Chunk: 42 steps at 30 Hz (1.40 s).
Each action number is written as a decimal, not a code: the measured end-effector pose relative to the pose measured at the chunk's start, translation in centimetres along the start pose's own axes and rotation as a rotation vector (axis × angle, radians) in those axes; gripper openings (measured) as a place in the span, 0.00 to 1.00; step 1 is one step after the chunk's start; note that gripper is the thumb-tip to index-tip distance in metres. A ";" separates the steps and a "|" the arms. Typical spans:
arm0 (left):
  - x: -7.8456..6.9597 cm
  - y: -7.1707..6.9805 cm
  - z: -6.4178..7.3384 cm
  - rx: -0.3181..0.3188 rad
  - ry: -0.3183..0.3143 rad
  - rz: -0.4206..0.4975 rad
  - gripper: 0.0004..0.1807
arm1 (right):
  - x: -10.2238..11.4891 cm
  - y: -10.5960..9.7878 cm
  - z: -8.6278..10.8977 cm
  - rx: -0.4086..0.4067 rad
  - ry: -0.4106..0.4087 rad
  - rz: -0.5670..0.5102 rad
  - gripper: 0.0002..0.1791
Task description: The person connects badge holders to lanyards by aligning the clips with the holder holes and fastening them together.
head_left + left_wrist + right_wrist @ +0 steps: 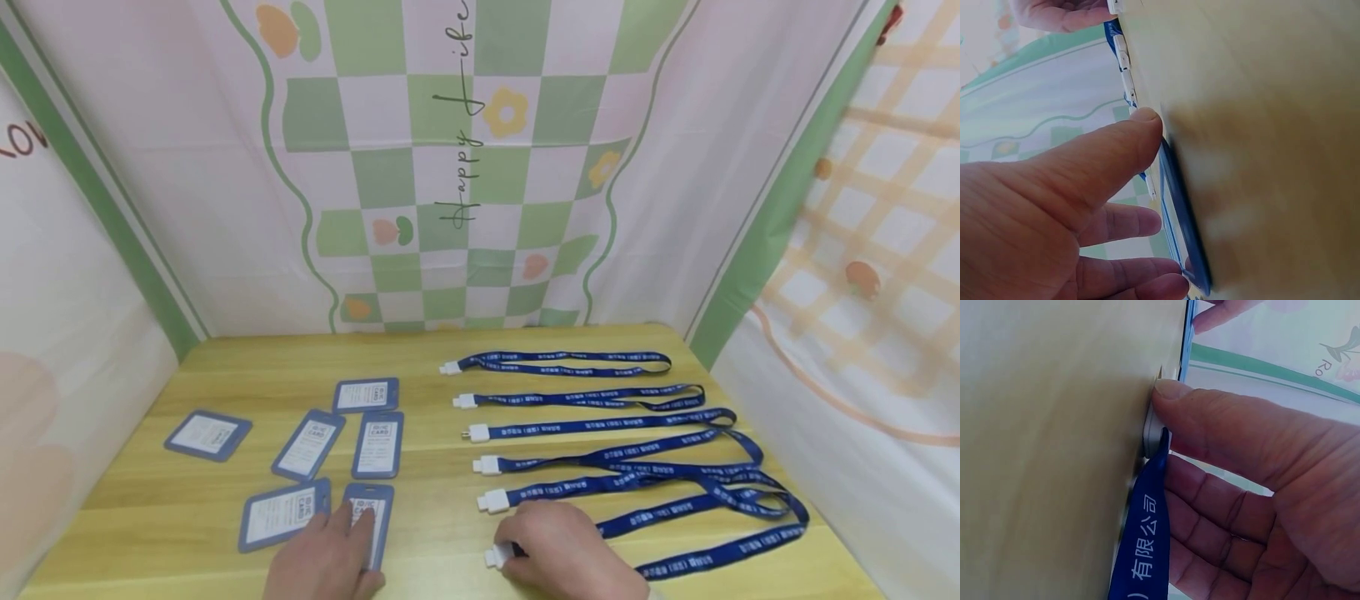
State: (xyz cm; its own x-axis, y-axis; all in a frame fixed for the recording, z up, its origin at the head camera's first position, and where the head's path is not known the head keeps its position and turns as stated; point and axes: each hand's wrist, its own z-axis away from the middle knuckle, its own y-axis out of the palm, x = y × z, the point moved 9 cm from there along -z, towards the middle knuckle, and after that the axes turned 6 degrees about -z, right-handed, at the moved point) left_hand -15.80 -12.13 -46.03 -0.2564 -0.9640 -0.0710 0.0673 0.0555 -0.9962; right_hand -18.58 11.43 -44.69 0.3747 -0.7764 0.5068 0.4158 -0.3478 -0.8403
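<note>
My left hand is over the nearest badge holder, a blue-framed ID card holder lying upright at the front. Its fingers lie nearly straight across the card, and the thumb is at the holder's edge. With my right hand I pinch the white plastic buckle of the nearest blue lanyard, low over the table. The lanyard's strap, printed with white characters, runs back under the hand to the right. Part of the buckle is hidden by the thumb.
Several more blue badge holders lie on the left of the wooden table. To the right, several blue lanyards lie in rows, white buckles pointing left, some straps overlapping. A patterned curtain stands behind the table.
</note>
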 end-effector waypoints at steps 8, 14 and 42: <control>0.0 0.0 -0.1 0.022 -0.007 0.004 0.39 | 0.3 0.4 -0.2 0.023 0.031 0.004 0.04; -0.2 -0.2 -0.1 0.001 -0.010 -0.023 0.40 | 0.5 0.5 -0.3 0.031 0.027 0.023 0.05; -0.1 0.8 -0.4 0.076 -0.014 -0.027 0.37 | 0.5 0.8 -0.3 0.030 0.047 0.009 0.06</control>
State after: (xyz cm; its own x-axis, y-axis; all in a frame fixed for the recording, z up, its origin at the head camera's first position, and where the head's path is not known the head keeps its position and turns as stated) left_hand -16.14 -11.88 -46.81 -0.2457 -0.9684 -0.0426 0.1336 0.0097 -0.9910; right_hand -18.30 10.58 -45.17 0.3393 -0.8038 0.4887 0.4374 -0.3251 -0.8384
